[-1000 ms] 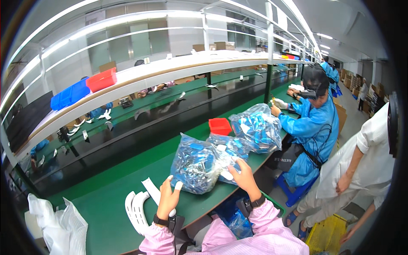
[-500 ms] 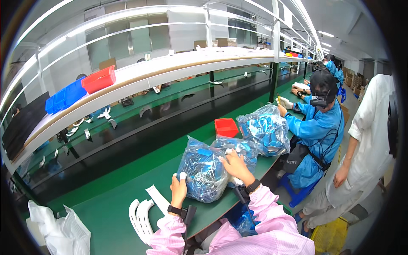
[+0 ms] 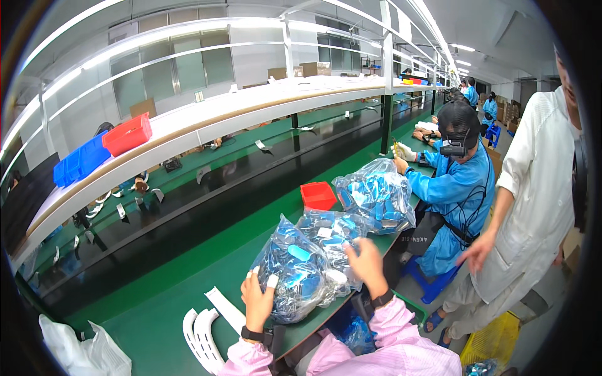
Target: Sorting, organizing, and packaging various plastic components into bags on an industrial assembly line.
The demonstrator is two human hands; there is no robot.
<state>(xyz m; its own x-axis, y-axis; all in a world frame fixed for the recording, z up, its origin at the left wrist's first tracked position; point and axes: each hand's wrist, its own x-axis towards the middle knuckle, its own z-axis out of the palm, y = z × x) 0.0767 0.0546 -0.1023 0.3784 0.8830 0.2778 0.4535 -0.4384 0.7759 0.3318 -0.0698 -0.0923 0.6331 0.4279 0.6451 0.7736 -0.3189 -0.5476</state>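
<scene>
A clear plastic bag of blue parts (image 3: 295,269) lies on the green workbench (image 3: 138,319) right in front of me. My left hand (image 3: 257,301) grips its near left side. My right hand (image 3: 365,263) presses on its right side, where it meets a second bag of blue parts (image 3: 332,229). Both of my sleeves are pink, and each wrist carries a dark band.
A third clear bag (image 3: 376,194) and a red bin (image 3: 318,195) sit farther right. White curved plastic pieces (image 3: 204,332) lie left of my hands. A seated person in blue (image 3: 461,188) and a standing person in white (image 3: 533,207) are at right. White bags (image 3: 75,351) lie at lower left.
My view has shifted to the right and closer to the bags. My left hand has moved onto the near bag and now grips it; my right hand stays on its right side.
</scene>
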